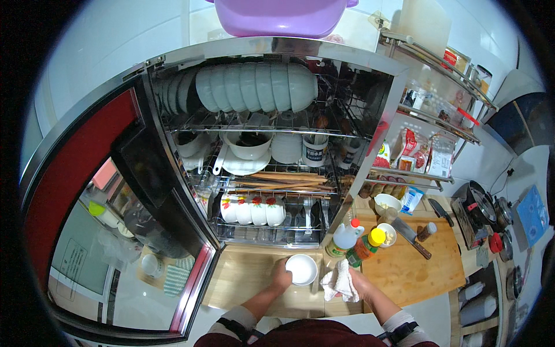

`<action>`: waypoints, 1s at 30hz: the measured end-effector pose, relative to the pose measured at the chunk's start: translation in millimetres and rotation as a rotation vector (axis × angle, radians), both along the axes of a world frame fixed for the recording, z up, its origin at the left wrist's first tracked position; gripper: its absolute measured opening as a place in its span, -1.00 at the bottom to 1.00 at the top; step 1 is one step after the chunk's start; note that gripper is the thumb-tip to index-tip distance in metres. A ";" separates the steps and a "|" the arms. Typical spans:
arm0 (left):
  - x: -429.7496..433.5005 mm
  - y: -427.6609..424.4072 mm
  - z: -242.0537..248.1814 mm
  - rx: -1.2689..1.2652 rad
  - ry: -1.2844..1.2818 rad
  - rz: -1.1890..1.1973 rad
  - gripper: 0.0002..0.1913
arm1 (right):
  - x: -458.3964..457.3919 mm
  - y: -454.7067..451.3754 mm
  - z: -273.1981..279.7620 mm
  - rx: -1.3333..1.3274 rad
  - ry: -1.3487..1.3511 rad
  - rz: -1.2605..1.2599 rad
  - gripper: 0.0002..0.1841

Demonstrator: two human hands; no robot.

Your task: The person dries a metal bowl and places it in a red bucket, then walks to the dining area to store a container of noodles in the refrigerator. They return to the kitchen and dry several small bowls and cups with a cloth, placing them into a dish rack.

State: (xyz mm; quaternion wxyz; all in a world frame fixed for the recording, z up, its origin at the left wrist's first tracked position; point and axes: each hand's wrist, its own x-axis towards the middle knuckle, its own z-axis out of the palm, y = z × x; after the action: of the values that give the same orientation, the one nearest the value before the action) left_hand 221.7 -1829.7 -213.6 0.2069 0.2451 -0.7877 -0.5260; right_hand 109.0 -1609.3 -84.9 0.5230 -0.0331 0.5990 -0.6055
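A white bowl (302,270) is gripped at its left side by my left hand (282,275), with the inside of the bowl facing up. Over the counter to its right, my right hand (359,283) holds a bunched white cloth (339,282) that hangs in folds. Bowl and cloth are apart. Just beyond the cloth stand a bottle with a red cap (344,239) and a bottle with a yellow cap (367,247). Before me is a dish cabinet (277,47), its glass door (108,243) swung out to the left.
Nested bowls (260,89), chopsticks (282,182) and flowered cups (253,210) fill the cabinet's racks. On the right, a cleaver (411,237) and a pepper shaker (427,232) lie on a wooden cutting board (416,277). A knife (440,211) lies farther back. A purple basin (284,17) tops the cabinet.
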 end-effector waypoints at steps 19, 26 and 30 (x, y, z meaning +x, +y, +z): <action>-29.0 -8.3 -57.6 -0.129 -0.138 0.110 -0.53 | -5.0 3.0 2.9 0.056 -0.014 0.030 -0.55; -18.9 -24.0 -36.9 -0.280 -0.250 -0.041 -0.55 | -5.5 -4.4 -6.7 0.060 -0.053 0.060 -0.57; -22.1 -42.1 -9.9 -0.367 -0.424 -0.180 -0.60 | -6.5 -4.2 -11.8 0.044 -0.055 0.093 -0.55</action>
State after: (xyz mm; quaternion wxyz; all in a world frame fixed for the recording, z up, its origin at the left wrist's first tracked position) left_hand 199.6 -1871.8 -223.5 0.0310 0.2373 -0.9139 -0.3280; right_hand 102.6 -1613.5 -96.7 0.5675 -0.0325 0.5952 -0.5679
